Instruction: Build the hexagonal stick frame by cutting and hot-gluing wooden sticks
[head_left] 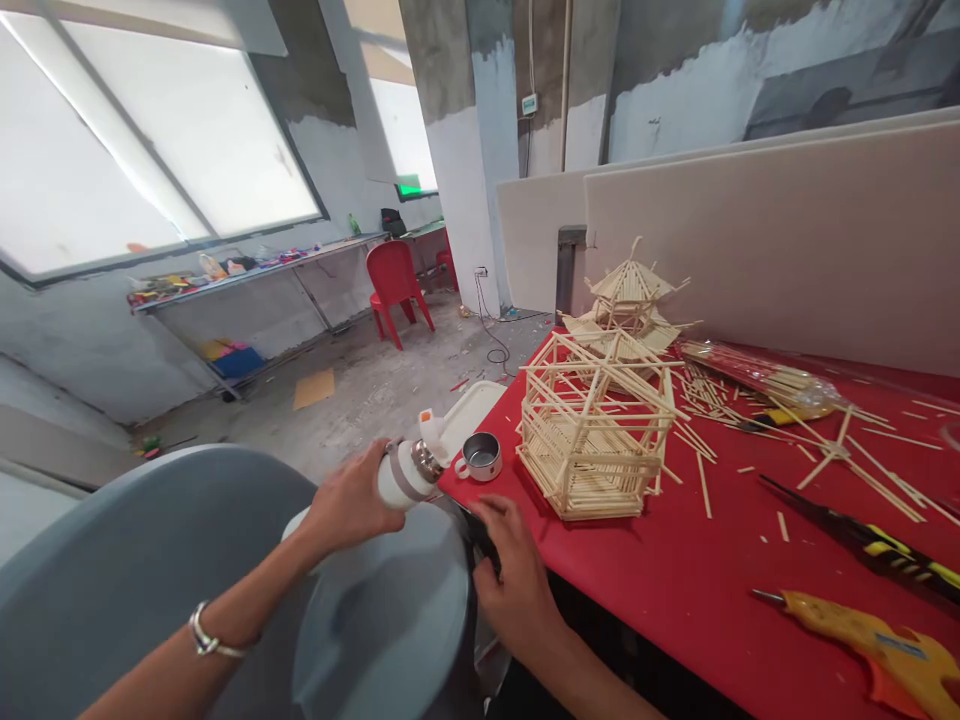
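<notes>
"What's going on at the left?"

"The left hand (352,508) has its grip clamped around a white vacuum flask (407,478), tilted, steel neck towards a handled cup (486,470). I'd call it the pouring step, though I see no stream."

"And the cup?"

"Upright at the corner of the red tabletop (660,605), just beside the flask's neck. I can't tell whether there's liquid in it."

"The right hand (514,565)?"

"Near the cup, its grip loose and apart, nothing in it that I see. The next move calls for the neck squarely over the cup, I'd say, keeping drips off that hexagonal stick frame (600,488) further right."
</notes>
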